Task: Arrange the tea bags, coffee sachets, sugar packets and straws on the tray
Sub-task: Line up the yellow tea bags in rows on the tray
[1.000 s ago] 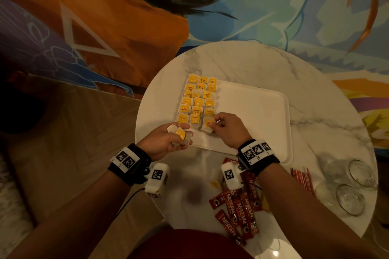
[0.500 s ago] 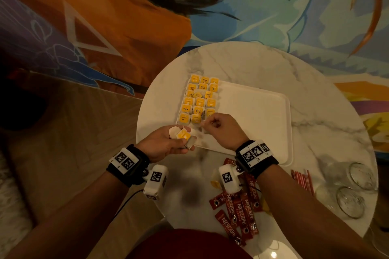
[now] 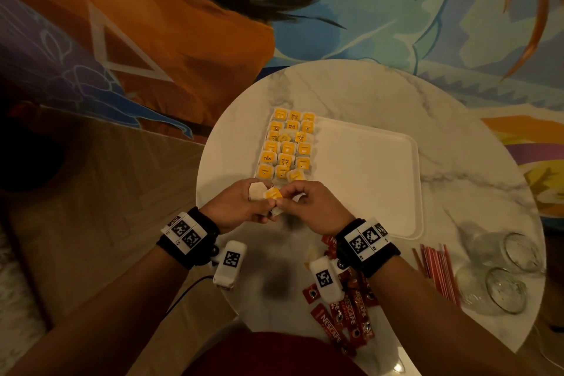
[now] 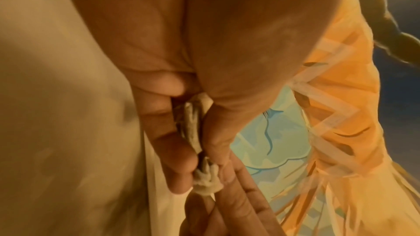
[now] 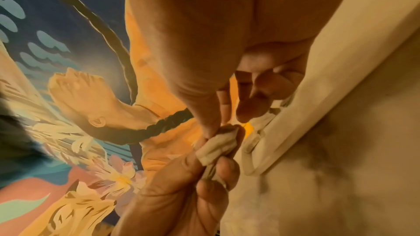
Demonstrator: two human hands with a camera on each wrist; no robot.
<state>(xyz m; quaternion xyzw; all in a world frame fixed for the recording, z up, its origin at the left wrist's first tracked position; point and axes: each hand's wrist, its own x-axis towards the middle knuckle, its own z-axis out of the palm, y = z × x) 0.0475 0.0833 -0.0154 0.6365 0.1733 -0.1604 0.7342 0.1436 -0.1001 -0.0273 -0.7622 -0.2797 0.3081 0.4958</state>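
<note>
Left hand (image 3: pixel 236 207) pinches a small stack of tea bags (image 3: pixel 265 196) at the tray's (image 3: pixel 366 180) 7 o'clock corner, just above the surface; right hand (image 3: pixel 308 207) pinches the top bag's yellow tag end. They look light, limp and slippery in a stack, so peel one by its paper edge, not the string. Laid rows fill the tray's 9 o'clock side.

A round marble table (image 3: pixel 351 91) carries a white tray (image 3: pixel 366 177), red coffee sachets (image 3: pixel 351 314), straws (image 3: pixel 433 268) and 2 glasses (image 3: pixel 500 278).
</note>
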